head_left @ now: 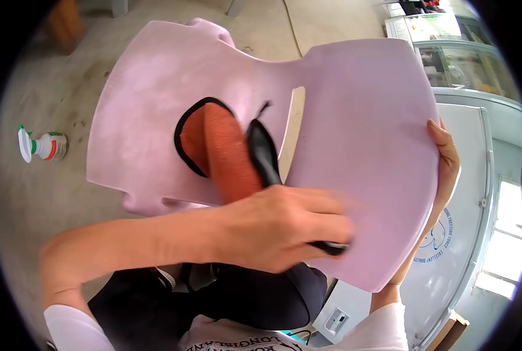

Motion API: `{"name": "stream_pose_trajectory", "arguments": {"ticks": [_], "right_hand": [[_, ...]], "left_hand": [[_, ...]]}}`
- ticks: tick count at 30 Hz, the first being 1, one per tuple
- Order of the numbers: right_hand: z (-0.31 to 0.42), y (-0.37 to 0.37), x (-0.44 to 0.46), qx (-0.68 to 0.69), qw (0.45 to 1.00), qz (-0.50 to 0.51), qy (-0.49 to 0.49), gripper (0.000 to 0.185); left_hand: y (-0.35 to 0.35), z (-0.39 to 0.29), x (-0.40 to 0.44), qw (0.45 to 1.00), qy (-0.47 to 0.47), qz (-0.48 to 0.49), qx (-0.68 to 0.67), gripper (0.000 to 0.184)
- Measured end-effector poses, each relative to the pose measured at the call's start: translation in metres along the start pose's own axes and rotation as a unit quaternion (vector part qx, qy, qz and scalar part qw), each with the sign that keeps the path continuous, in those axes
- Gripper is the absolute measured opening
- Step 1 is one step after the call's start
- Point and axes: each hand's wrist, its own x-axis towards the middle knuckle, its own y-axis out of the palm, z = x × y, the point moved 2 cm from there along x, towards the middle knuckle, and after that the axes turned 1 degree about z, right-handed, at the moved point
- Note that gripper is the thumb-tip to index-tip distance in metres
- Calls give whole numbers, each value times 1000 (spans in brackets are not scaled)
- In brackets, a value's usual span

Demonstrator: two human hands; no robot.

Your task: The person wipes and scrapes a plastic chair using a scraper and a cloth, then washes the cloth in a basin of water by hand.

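Head view: my left fingers (325, 223) are clamped on the black handle (263, 153), its long axis running from 11 to 5 o'clock. The orange pad (228, 146) lies at 10 o'clock from them, over the pink chair (360, 117). My right fingers (441, 138), at 2 o'clock, grip the chair's edge; the left are nearer the pad.

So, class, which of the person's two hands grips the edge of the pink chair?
The right hand, at the outer edge of the chair; the left hand holds something black instead.
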Motion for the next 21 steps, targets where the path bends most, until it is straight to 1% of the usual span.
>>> {"name": "stream_pose_trajectory", "arguments": {"ticks": [1,3,4,6,7,8,9,11,12,14,15,16,17,18,19,21], "right_hand": [[0,-4,1,-37,999,-1,-19,56],[0,-4,4,-70,997,-1,-37,56],[-2,-1,4,-32,999,-10,-22,55],[-5,0,5,9,1000,-21,-5,55],[-4,-1,5,21,1000,-9,1,55],[-4,1,3,27,1000,0,5,55],[-4,4,2,33,999,8,10,55],[-1,2,-2,37,999,18,15,50],[-1,-1,0,34,999,18,15,47],[-3,-4,3,20,1000,12,10,43],[-4,-6,4,13,1000,8,7,41],[-5,-7,5,10,1000,3,3,39],[-6,-6,7,7,1000,1,-1,38],[-5,-8,6,5,1000,-3,-3,37],[-6,-9,6,-2,1000,-11,-5,36],[-4,-11,3,-16,999,-38,-8,36]], "left_hand": [[-6,5,-16,1000,3,2,-2,19],[-23,15,-46,989,-143,31,21,18],[-22,15,-48,989,-146,32,23,18],[-16,7,-34,992,-117,27,34,18],[-1,3,-18,999,-39,-9,24,16],[10,-9,2,1000,0,2,22,15],[20,-15,16,999,39,-14,25,16],[26,-13,24,995,88,-38,23,23],[24,-13,20,995,94,-37,19,23],[7,-7,-10,997,34,4,67,20],[-8,2,-30,995,-16,30,94,17],[-24,17,-56,987,-98,50,115,18],[-34,18,-62,975,-147,72,152,19],[-31,18,-62,982,-85,55,157,19],[-29,17,-65,982,-89,53,159,19],[-29,15,-66,979,-171,32,110,20]]}}
